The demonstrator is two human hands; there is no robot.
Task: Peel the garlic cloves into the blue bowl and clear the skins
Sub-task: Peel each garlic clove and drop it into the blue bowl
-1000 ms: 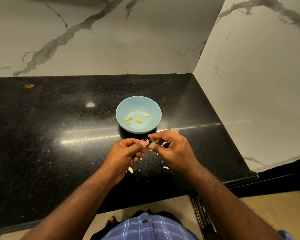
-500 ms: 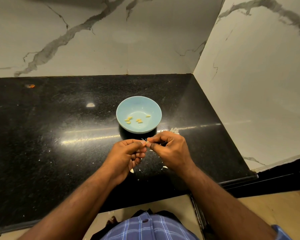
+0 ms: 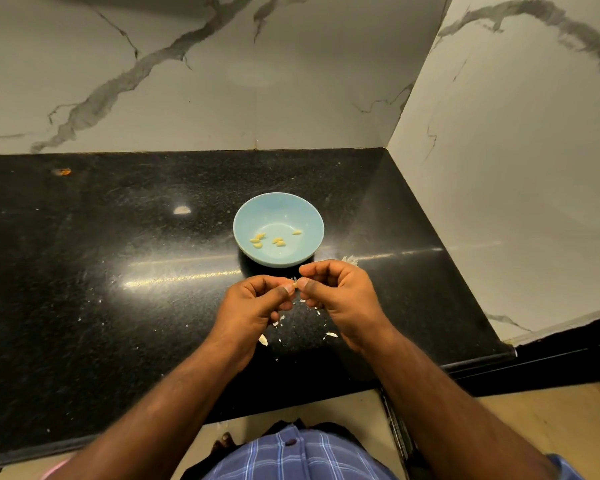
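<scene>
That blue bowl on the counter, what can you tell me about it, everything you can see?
The blue bowl is small, round and pale blue, smooth and glossy like glazed ceramic or plastic. It stands upright on the black speckled counter, just beyond the person's hands, which do not touch it. Inside lie about five small yellowish peeled garlic cloves, loose on the bottom. No skins show inside it; a scrap of skin lies by its right side.

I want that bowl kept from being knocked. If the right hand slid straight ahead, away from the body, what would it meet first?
Probably the blue bowl: its near rim sits just beyond the right hand. The hand seems raised, so it might pass over; depth is unclear.
</scene>
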